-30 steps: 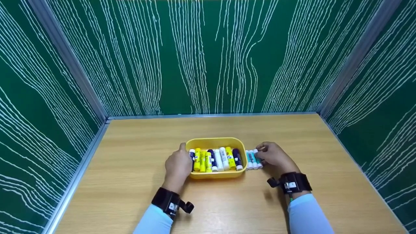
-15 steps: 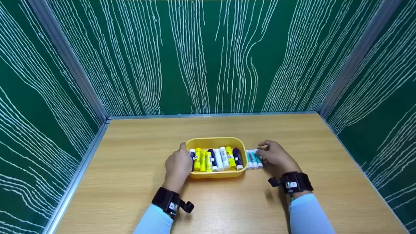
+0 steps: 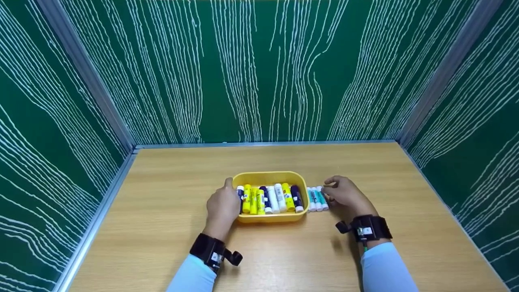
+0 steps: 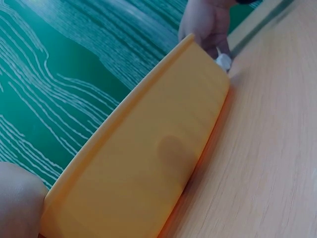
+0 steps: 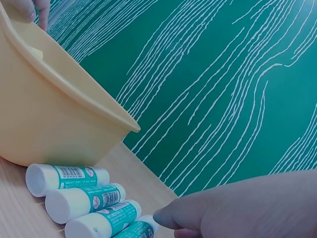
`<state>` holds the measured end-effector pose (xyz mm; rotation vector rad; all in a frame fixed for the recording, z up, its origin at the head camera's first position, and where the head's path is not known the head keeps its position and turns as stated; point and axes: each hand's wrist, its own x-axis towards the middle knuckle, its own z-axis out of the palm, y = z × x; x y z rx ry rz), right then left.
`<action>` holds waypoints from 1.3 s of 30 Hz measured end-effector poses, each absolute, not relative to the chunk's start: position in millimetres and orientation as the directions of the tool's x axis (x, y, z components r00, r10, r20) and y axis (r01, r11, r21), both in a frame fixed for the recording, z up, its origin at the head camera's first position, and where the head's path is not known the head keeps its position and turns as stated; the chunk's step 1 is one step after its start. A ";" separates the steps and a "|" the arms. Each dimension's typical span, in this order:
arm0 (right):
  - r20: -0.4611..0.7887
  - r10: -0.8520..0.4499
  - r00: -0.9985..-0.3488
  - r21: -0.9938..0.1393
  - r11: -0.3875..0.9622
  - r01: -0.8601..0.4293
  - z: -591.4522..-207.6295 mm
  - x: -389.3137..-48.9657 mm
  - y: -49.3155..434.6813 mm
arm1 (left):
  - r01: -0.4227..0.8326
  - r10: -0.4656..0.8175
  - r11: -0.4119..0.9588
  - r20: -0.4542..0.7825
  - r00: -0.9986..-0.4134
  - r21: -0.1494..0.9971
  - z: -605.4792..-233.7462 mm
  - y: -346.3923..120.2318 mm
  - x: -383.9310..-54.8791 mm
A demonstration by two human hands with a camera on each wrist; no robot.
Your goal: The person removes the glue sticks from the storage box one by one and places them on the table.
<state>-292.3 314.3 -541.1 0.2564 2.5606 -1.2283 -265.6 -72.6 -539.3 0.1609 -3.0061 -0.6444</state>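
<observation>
A yellow plastic tub (image 3: pixel 271 218) stands on the table, with a row of glue sticks (image 3: pixel 288 198) in yellow, white and dark blue lying inside. My left hand (image 3: pixel 222 205) grips its left end at the rim; in the right wrist view those fingers (image 5: pixel 42 12) reach over the edge. Against the tub's right side lie several white-and-green glue sticks (image 3: pixel 315 199), side by side on the wood. Beside the outermost green glue stick (image 5: pixel 137 230) is my right hand (image 3: pixel 346 195), a fingertip right at its end and the other fingers loosely bent.
The light wooden table (image 3: pixel 174 182) runs back to a metal edge strip (image 3: pixel 194 146). Green panels with white wavy lines (image 3: pixel 231 73) enclose it at the back and both sides. Each wrist wears a black strap (image 3: pixel 371 228) with a small camera.
My right hand has shifted very slightly to the right beside the green glue sticks. The left hand and the tub stay practically where they were.
</observation>
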 end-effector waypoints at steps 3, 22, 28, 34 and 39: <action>-0.291 0.013 -0.957 -0.738 0.633 0.234 -541.1 -290.6 316.1 | -0.078 -0.112 0.911 0.060 -0.992 0.405 -539.4 -73.2 -265.4; -0.053 -0.037 -0.998 -0.717 0.697 0.012 -483.8 -276.7 265.6 | -0.097 -0.116 0.911 0.023 -0.993 0.400 -537.1 -71.4 -266.7; -0.033 -0.113 -0.993 -0.723 0.688 -0.054 -471.8 -275.2 228.5 | -0.097 -0.117 0.904 0.024 -0.993 0.415 -539.9 -74.6 -266.3; -0.053 -0.171 -0.984 -0.722 0.687 -0.080 -483.6 -274.7 196.4 | -0.070 -0.110 0.901 0.072 -0.991 0.428 -541.6 -75.8 -265.1; -0.077 -0.188 -0.979 -0.721 0.689 -0.076 -502.1 -272.6 172.2 | -0.064 -0.108 0.901 0.079 -0.991 0.430 -540.9 -75.9 -266.1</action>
